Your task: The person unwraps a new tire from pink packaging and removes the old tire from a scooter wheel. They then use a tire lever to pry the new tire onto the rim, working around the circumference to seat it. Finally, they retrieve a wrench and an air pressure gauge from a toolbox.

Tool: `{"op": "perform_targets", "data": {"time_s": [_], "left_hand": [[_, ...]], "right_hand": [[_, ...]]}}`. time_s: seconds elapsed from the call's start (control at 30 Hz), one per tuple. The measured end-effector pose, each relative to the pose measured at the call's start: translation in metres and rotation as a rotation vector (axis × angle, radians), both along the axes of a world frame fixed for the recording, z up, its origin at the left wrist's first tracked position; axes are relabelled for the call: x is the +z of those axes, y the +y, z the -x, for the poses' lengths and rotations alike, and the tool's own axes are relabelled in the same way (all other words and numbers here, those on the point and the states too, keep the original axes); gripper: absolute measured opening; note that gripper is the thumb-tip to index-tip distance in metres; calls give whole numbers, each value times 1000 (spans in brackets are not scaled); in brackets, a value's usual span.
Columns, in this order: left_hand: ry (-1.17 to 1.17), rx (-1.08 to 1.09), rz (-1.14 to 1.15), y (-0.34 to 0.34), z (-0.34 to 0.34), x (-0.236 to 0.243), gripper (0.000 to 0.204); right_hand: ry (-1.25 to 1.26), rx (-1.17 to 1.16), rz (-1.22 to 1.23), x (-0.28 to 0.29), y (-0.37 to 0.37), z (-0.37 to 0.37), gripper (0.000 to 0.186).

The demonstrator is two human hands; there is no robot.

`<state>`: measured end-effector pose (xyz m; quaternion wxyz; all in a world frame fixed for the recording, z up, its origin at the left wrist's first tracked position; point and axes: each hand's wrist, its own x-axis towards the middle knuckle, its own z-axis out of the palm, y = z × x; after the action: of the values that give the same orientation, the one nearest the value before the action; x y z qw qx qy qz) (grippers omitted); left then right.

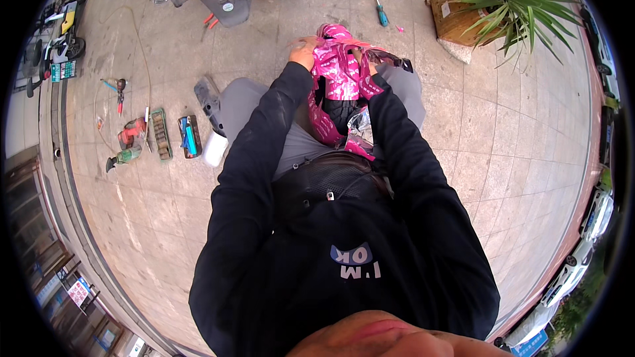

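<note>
A black treaded tyre (340, 116) rests between my knees, mostly covered by pink plastic wrapping (336, 66) with white print. The wrapping is torn apart, and the tread shows through the gap on the side nearest me. My left hand (304, 51) is closed on the wrapping at its left edge, fingertips partly hidden. On the other side my right hand (365, 64) grips the wrapping, with loose pink plastic over part of the fingers. Clear crumpled plastic (360, 125) lies against the tyre near my right forearm.
A red and grey scooter part (221, 0) stands ahead. Beyond my knees lies a teal-handled screwdriver (382, 16). Left on the tiles are a socket tray (160, 133), a toolbox (190, 137), a red-green power tool (132, 135) and a white roll (214, 149). A wooden planter (455, 16) stands right.
</note>
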<state>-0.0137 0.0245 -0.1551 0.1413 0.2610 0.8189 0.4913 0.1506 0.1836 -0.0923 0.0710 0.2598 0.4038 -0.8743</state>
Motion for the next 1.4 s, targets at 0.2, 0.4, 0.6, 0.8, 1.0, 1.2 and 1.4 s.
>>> {"op": "perform_targets", "data": {"time_s": [0.2,0.4,0.6,0.8,1.0,1.2,1.4], "left_hand": [[-700,122,-540,36,-6,182,35],[-620,-164,-498,41,-50,190,34],[-655,396,-437,-11,-23,85,36],[-484,158,295,-26,-32,6,73],[-347,332,-16,-32,-41,-24,44],[-324,343,31,-39,-35,-35,40],[-292,298,31,-26,-34,-37,38]], "right_hand": [[-6,-54,-9,-44,-47,4,52],[60,-121,61,-17,-63,11,44],[71,-255,124,-114,-4,33,39],[-73,-231,80,-17,-16,36,78],[-76,-102,131,12,-26,38,90],[-162,48,40,-3,-27,39,90],[-219,0,-173,-54,-17,42,81]]}}
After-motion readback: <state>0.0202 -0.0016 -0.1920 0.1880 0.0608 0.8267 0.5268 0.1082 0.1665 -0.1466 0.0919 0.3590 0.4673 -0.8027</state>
